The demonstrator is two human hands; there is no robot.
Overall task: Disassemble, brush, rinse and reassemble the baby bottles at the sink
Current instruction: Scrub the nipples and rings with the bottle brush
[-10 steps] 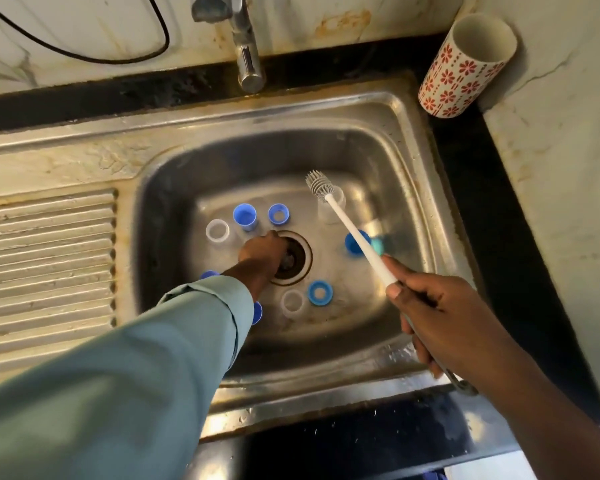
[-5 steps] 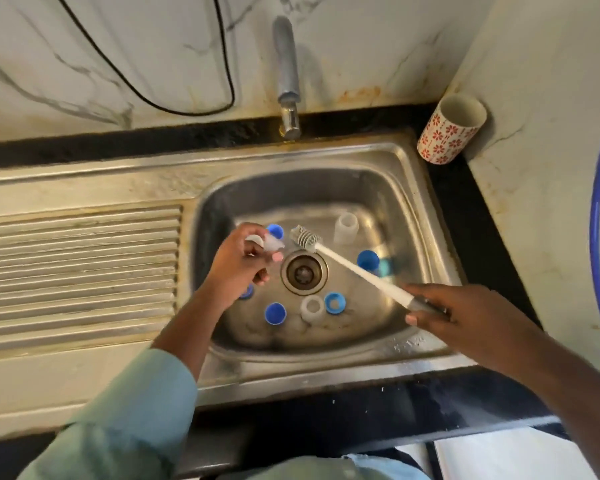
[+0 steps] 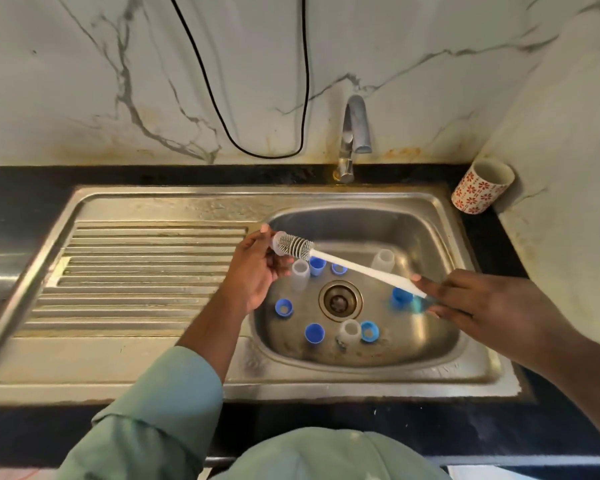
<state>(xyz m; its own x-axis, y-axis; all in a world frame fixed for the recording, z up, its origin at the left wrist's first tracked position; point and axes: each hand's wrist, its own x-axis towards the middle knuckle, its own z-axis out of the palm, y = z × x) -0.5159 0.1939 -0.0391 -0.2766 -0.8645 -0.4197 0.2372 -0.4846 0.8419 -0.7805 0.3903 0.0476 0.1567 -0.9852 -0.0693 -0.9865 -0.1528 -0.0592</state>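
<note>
Working over the stainless steel sink [image 3: 440, 216], basin on the right, ribbed draining board [image 3: 146, 275] on the left, all set into the black surface [image 3: 21, 192]. Chrome tap [image 3: 352, 140] stands behind the basin; I see no water running.

Left hand [image 3: 253, 271]: fingers pinching a small clear bottle body [image 3: 280, 241], held up over the basin's left rim. Right hand [image 3: 478, 303]: fingers curled round the handle of the white long-handled bottle brush [image 3: 361, 268], grey bristle head pushed into the clear body's mouth.

Risks, as I judge them:
- The pinch is light and the plastic looks wet, so a hard brush stroke could push the body out of my fingers into the basin.
- The open round drain [image 3: 340, 299] sits among the loose parts; whether the small rings could fall through it I cannot tell.
- Long handle, gripped far from the head: poor control, so the bristles may skip out.

Count:
- brush: 1
- clear bodies: 4 (one in hand, three on the basin floor, e.g. [image 3: 383, 259])
- blue plastic caps and rings: 6 visible in the basin, e.g. [image 3: 314, 332]; one is partly behind my right hand
- red-flowered white cup [image 3: 482, 190] on the surface at the far right: 1
</note>
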